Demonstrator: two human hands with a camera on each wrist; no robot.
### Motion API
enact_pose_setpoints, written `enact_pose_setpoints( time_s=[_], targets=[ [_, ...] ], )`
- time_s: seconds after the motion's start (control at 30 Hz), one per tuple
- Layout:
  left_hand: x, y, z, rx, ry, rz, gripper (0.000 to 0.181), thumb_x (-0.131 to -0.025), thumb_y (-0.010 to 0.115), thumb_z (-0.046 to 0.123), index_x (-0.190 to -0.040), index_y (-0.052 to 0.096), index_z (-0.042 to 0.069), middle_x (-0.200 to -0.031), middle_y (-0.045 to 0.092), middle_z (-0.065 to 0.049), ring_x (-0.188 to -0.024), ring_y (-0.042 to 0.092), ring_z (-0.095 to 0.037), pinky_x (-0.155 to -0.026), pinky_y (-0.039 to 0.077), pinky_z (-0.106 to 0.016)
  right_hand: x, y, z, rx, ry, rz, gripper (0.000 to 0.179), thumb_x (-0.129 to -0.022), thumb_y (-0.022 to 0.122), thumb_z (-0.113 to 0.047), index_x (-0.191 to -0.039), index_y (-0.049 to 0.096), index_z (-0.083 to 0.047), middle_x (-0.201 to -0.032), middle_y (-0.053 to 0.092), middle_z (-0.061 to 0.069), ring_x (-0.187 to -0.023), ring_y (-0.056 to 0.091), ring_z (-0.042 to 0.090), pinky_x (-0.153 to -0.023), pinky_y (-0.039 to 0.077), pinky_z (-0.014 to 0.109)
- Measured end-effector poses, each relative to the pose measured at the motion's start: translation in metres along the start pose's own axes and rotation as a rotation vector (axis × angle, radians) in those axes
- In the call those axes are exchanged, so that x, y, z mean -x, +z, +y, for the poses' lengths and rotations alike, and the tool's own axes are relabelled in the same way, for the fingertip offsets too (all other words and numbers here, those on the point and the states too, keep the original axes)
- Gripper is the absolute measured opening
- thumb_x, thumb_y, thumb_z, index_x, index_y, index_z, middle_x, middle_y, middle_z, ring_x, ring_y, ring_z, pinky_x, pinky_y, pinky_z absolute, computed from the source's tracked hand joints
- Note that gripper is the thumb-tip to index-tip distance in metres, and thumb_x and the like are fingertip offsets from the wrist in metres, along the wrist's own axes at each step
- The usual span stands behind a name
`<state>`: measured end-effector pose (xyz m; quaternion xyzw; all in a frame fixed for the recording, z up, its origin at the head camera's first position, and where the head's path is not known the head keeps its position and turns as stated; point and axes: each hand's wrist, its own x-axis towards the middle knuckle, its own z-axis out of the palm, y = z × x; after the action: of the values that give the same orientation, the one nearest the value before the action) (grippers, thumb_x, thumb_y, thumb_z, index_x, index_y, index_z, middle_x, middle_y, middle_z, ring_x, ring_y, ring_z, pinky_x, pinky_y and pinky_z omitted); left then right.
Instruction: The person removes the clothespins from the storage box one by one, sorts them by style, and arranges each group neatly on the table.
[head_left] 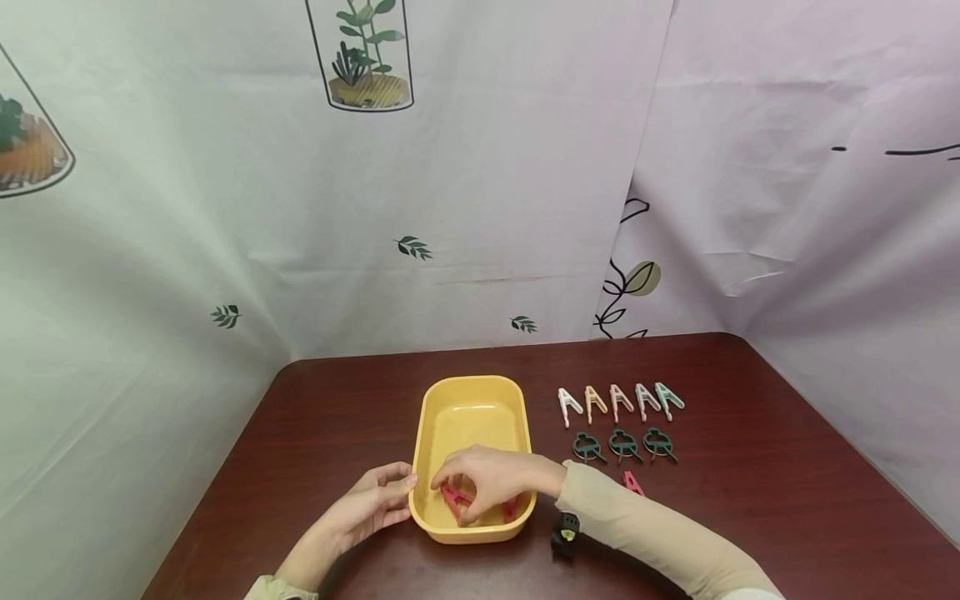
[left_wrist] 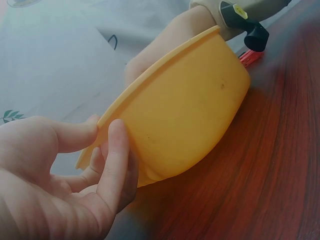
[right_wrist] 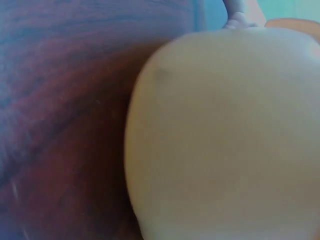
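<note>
A yellow plastic basin (head_left: 471, 390) stands on the table. At its left rim, my left hand (head_left: 371, 504) holds the edge; in the left wrist view the thumb is at the rim and the fingers (left_wrist: 117, 145) lie against the outer wall. My right hand (head_left: 487, 477) reaches inside over the right side, pinching a red clothespin (head_left: 455, 498) between thumb and fingers near the basin floor. Another red piece (head_left: 511, 508) shows partly under that hand. The basin's outer wall (right_wrist: 225, 140) fills most of the right wrist view, blurred, hiding the right fingers.
Right of the basin, several pale clothespins (head_left: 617, 402) stand in a row. Below them lies a row of dark green clips (head_left: 624, 446). A red clothespin (head_left: 633, 483) lies nearer, partly behind the right sleeve (head_left: 660, 533). White patterned cloth (head_left: 480, 183) hangs behind the dark red table (head_left: 337, 400).
</note>
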<state>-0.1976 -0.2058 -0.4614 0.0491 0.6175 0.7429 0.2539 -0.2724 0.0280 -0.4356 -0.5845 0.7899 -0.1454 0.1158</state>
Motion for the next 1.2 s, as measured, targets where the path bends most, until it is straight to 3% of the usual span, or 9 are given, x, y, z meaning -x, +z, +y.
enact_pose_setpoints(
  time_s=[0.4,0.73,1.2],
  targets=[
    [-0.002,-0.002,-0.001,-0.017,-0.01,0.016,0.012,-0.099,0.053,0.018,-0.108,0.049,0.012,-0.093,0.059,0.005,-0.077,0.061,-0.003,-0.072,0.054,-0.017,0.007,-0.011,0.003,-0.111,0.073,0.064,0.055,-0.075,0.081,-0.028,-0.125,0.062,-0.014,-0.11,0.062,-0.005,-0.09,0.053,-0.002,-0.081,0.043,0.009],
    [-0.001,-0.001,-0.001,-0.02,-0.01,0.015,0.011,-0.099,0.054,0.018,-0.107,0.05,0.012,-0.093,0.06,0.005,-0.078,0.061,-0.003,-0.072,0.054,-0.017,0.015,-0.016,0.004,-0.137,0.075,0.131,0.05,-0.075,0.083,-0.028,-0.119,0.064,-0.014,-0.109,0.062,-0.003,-0.086,0.056,-0.002,-0.08,0.045,0.01],
    [-0.003,-0.003,0.0,-0.023,-0.019,0.023,0.012,-0.098,0.056,0.018,-0.108,0.051,0.013,-0.092,0.061,0.006,-0.078,0.061,-0.003,-0.073,0.054,-0.017,0.026,-0.021,0.012,-0.185,0.03,0.181,0.05,-0.078,0.08,-0.025,-0.122,0.061,-0.011,-0.117,0.063,0.002,-0.099,0.057,0.003,-0.085,0.049,0.013]
  ],
)
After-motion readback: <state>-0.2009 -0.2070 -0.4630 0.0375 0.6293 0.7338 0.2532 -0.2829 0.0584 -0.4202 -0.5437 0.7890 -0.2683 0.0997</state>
